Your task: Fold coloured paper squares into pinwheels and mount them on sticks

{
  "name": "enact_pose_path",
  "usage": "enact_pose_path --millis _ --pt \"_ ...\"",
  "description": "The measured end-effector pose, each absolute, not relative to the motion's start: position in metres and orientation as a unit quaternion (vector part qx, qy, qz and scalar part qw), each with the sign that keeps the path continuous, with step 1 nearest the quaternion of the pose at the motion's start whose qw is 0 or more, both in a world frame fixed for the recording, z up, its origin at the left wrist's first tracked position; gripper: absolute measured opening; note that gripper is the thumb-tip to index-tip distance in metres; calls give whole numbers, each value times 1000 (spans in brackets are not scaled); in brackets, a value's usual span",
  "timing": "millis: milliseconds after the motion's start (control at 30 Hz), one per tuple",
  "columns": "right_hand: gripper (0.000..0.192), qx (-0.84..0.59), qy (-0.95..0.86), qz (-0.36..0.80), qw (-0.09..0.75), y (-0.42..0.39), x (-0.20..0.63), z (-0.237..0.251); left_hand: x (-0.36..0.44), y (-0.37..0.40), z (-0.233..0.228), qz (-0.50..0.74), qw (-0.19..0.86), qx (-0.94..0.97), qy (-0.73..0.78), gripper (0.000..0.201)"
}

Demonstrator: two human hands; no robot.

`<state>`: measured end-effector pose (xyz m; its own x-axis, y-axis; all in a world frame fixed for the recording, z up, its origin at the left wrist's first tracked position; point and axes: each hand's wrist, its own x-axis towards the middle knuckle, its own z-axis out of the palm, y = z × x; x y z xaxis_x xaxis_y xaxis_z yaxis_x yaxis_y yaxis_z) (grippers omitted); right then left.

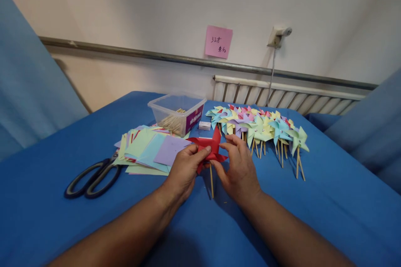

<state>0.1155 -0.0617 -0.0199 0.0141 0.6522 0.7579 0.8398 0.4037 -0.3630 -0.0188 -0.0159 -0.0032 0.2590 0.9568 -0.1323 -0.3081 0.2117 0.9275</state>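
A red paper pinwheel [215, 145] on a thin wooden stick [211, 181] is held up over the blue cloth in front of me. My left hand [187, 166] is closed on it, the thumb pressed against the pinwheel's middle. On the other side my right hand [239, 169] has its thumb at the lower edge of the paper, near the top of the stick. Its index finger is bent towards a right-hand blade. Whether the right fingers pinch the paper or only touch it, I cannot tell.
Coloured paper squares [147, 149] lie piled at left, over black-handled scissors [94, 177]. Behind stands a clear plastic box [166, 112] of wooden sticks, with a small white box [204, 126] beside it. Several finished pinwheels [258, 129] lie at right. A radiator [285, 91] is behind the blue-covered table [131, 225].
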Motion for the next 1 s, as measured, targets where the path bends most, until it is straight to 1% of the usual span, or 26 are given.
enact_pose_path --millis 233,367,533,667,867,1000 --pt "43 -547 -700 -123 444 -63 109 -20 -17 -22 0 447 695 410 386 29" --pt "42 -544 -698 -150 441 -64 107 -20 -16 -23 1 445 700 407 383 26" --pt "42 -534 -708 -154 435 -64 108 -18 -17 -24 2 453 699 403 379 23" --pt "47 -539 -711 -152 425 -63 108 -18 -17 -24 1 447 696 413 380 24" --pt "44 -538 -706 -153 434 -62 109 -21 -16 -24 0 444 698 415 379 27" --pt "59 -559 -683 -95 460 -60 112 -25 -17 -23 -1 462 682 412 389 28"
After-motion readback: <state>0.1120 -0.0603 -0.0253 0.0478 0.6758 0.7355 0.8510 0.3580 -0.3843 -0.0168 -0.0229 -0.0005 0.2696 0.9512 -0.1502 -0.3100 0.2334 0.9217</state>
